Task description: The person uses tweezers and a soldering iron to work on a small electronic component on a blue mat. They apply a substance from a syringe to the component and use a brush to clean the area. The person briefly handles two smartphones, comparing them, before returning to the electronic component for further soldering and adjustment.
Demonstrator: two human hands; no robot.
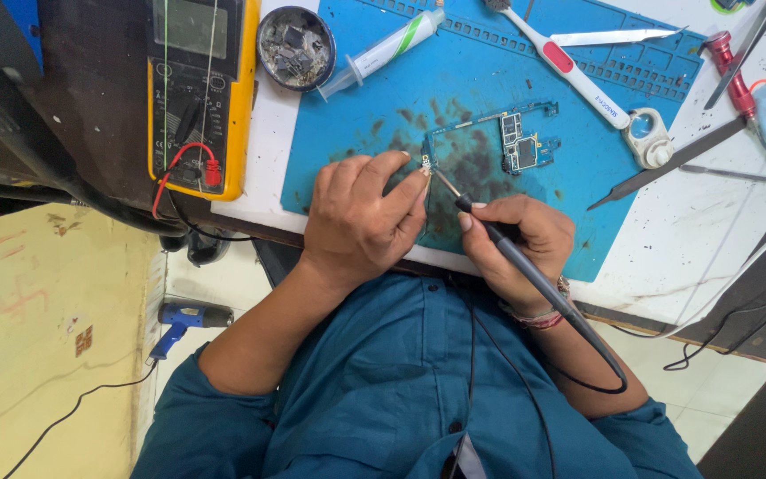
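Note:
A blue phone circuit board lies on a stained blue work mat. My left hand rests on the mat's near edge and pinches a tiny component at the board's left end. My right hand grips a black soldering iron like a pen. Its metal tip points up-left and touches the spot right beside my left fingertips. The iron's black cord loops down past my right wrist.
A yellow multimeter with red and black leads stands at the left. A round tin of small parts, a syringe, a white brush, a small loupe, tweezers and a red tool lie around the mat. A blue hot-air gun lies on the floor.

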